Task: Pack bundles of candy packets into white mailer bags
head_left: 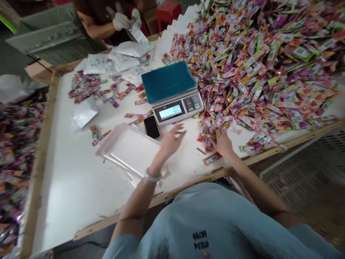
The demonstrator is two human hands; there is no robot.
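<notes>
My left hand (172, 140) hovers over the white table just in front of the scale (178, 111), its fingers apart and nothing in them. My right hand (223, 143) rests at the near edge of the heap of small colourful packets (250, 75). Its fingers are spread and touch a few packets (207, 138). The scale has a blue-green tray (169, 81) with nothing on it, and its display (170, 112) reads 0.0. Left of my left hand lie stacked clear plastic bags (132, 145). A black phone (151, 127) lies against the scale's left front corner.
Filled white bags (121, 59) and a smaller group of packets (86, 86) lie at the far left. Across the table, a person's gloved hands (122, 21) hold a white bag (139, 35). A wooden rim (40, 172) edges the table. A white crate (296, 172) stands at the right.
</notes>
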